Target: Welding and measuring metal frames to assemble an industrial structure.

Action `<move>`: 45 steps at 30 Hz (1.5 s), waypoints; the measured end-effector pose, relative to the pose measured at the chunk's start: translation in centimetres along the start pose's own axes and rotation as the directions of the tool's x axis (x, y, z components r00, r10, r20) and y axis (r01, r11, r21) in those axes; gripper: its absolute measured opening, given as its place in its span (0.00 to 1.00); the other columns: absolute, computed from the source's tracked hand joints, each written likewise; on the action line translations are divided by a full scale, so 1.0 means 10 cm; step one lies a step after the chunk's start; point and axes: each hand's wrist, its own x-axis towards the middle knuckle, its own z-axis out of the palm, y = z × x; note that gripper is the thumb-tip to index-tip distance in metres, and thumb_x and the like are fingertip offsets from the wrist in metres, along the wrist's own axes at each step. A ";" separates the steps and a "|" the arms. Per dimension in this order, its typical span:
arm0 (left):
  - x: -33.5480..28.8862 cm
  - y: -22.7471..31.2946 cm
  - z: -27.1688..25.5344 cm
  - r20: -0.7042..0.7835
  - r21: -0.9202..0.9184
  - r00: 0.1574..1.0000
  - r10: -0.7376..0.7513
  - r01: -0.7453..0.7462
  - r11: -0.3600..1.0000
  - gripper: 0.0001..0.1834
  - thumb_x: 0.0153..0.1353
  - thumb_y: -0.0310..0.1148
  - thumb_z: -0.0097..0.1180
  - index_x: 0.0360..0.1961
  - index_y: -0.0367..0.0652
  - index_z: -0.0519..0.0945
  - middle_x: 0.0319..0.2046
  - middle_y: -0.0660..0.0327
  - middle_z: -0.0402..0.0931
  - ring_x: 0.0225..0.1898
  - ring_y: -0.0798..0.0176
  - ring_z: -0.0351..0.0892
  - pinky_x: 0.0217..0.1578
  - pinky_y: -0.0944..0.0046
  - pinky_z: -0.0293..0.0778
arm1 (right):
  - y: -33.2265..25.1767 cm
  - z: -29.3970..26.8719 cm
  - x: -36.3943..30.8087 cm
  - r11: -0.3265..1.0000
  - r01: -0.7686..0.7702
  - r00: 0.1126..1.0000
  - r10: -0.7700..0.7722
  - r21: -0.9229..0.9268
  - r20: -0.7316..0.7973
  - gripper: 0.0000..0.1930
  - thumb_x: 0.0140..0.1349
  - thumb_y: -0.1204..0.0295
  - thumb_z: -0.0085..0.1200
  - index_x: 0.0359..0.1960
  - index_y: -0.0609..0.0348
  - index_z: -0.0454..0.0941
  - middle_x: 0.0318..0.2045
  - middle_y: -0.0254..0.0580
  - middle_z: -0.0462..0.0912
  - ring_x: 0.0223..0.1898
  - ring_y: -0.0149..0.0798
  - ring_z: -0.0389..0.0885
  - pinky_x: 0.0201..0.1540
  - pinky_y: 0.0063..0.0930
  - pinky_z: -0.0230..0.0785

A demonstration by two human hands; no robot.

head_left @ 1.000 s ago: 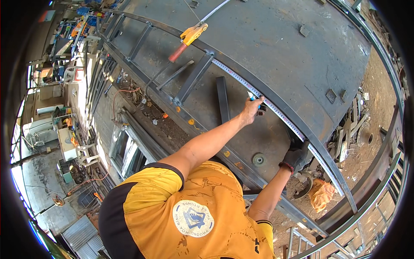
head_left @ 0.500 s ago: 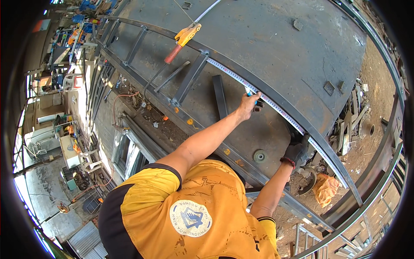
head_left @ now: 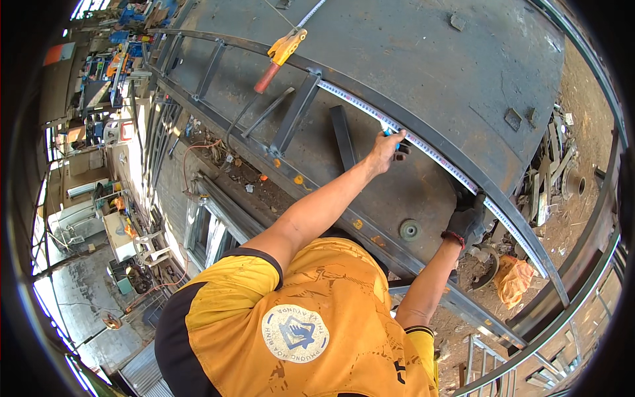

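Observation:
My left hand [head_left: 385, 152], bare, pinches a slim blue and white marker pen [head_left: 387, 131] whose tip meets the lower edge of a tape measure blade [head_left: 433, 153]. The blade lies stretched along the inner side of a long steel bar [head_left: 456, 159], starting near a welded crosspiece [head_left: 296, 114]. Farther along, my right hand [head_left: 467, 218] wears a dark glove and presses the blade to the bar, its fingers closed; the tape continues past it toward the bar's end. A short square tube [head_left: 342, 135] lies below, left of my left hand.
A yellow electrode holder [head_left: 288, 46] with a red handle hangs over the frame, a thin rod in it. A round disc [head_left: 410, 229] lies on the steel plate [head_left: 423, 59]. Scrap metal and an orange bag [head_left: 512, 281] lie on the ground at right.
The whole view has shifted slightly, so most things sit a little farther right. Both hands keep their places along the tape, and the pen still touches near the same stretch.

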 end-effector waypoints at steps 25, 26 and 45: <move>0.01 0.09 0.02 0.032 0.044 0.999 -0.016 0.015 0.999 0.09 0.68 0.38 0.59 0.39 0.45 0.77 0.31 0.59 0.79 0.28 0.59 0.82 0.23 0.63 0.72 | 0.04 0.00 0.03 1.000 -0.020 0.998 0.020 0.002 -0.060 0.16 0.71 0.60 0.54 0.53 0.56 0.78 0.43 0.43 0.86 0.37 0.45 0.86 0.39 0.37 0.78; 0.00 0.10 0.02 0.039 0.044 0.999 -0.012 0.010 0.999 0.09 0.68 0.38 0.59 0.39 0.45 0.77 0.31 0.59 0.79 0.28 0.59 0.82 0.23 0.63 0.72 | 0.03 0.00 0.02 1.000 -0.016 0.998 0.016 -0.002 -0.055 0.16 0.71 0.60 0.54 0.52 0.57 0.78 0.43 0.43 0.86 0.37 0.45 0.86 0.39 0.37 0.78; -0.09 0.11 0.03 0.006 0.058 1.000 -0.014 0.014 0.998 0.10 0.68 0.38 0.58 0.37 0.43 0.76 0.28 0.58 0.81 0.25 0.62 0.81 0.21 0.63 0.72 | 0.01 0.03 -0.02 0.999 -0.011 0.999 0.013 0.043 -0.043 0.15 0.69 0.62 0.55 0.49 0.61 0.78 0.38 0.45 0.86 0.33 0.44 0.87 0.34 0.35 0.79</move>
